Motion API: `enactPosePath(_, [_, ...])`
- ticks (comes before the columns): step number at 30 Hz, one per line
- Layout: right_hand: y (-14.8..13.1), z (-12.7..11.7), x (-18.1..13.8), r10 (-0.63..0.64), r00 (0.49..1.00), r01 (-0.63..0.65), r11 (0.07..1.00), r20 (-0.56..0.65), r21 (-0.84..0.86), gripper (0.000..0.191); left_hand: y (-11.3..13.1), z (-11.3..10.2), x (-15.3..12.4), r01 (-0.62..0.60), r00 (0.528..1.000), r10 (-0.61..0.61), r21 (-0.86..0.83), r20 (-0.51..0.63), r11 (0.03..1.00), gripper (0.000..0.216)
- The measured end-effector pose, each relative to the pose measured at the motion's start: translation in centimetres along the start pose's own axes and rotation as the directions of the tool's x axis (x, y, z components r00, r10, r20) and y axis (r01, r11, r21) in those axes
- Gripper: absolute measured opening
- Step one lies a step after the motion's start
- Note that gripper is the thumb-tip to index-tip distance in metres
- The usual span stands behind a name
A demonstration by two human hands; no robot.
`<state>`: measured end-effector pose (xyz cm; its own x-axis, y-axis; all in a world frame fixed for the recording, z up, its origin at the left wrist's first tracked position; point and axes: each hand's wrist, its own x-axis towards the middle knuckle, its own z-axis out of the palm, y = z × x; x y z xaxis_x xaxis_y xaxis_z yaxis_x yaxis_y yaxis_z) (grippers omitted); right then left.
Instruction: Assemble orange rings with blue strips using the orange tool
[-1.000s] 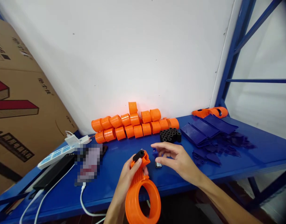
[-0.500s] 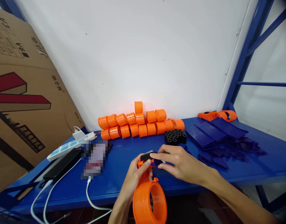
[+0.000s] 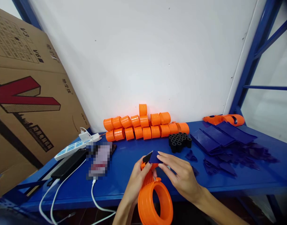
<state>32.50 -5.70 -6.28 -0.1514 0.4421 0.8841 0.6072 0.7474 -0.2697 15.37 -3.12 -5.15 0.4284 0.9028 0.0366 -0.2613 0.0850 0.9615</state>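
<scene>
My left hand is closed around the ribbed handle of an orange tape dispenser, whose large open ring hangs below my fingers. At its top end sits a black roller, partly covered. A blue plastic flap lies against that end beside the roller. The fingers of my right hand pinch the flap's right edge, while my left thumb presses near its lower side. How the flap joins the dispenser is hidden by my fingers.
Orange rings stand stacked along the wall. Black rollers stand bunched near blue sheets and small blue pieces. Orange parts lie at the back right. A phone, power strip and cardboard box occupy the left.
The blue flap has turned so its flat face shows and now covers part of the roller. My right fingers have shifted along it. The whole view has moved slightly.
</scene>
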Motion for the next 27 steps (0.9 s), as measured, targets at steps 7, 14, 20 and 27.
enactPosePath(7, [-0.4, 0.4, 0.1, -0.032, 0.996, 0.032, 0.999, -0.079, 0.002, 0.035, 0.2, 0.2, -0.1, 0.011, 1.000, -0.011, -0.028, 0.004, 1.000, 0.041])
enactPosePath(14, [-1.1, 1.7, 0.0, 0.025, 0.985, -0.025, 1.000, -0.168, 0.001, 0.032, 0.2, 0.2, -0.2, 0.011, 0.999, -0.011, 0.002, -0.044, 1.000, 0.041])
enactPosePath(20, [-0.7, 1.4, -0.1, -0.043, 0.999, 0.042, 0.997, -0.017, -0.066, 0.048, 0.0, 0.1, -0.1, 0.000, 0.997, -0.001, -0.021, -0.074, 1.000, 0.041])
enactPosePath(27, [-0.3, 0.3, -0.7, -0.040, 0.967, 0.068, 0.993, 0.250, -0.101, 0.069, -0.4, 0.1, -0.1, -0.014, 0.994, 0.007, -0.053, -0.113, 0.998, 0.030])
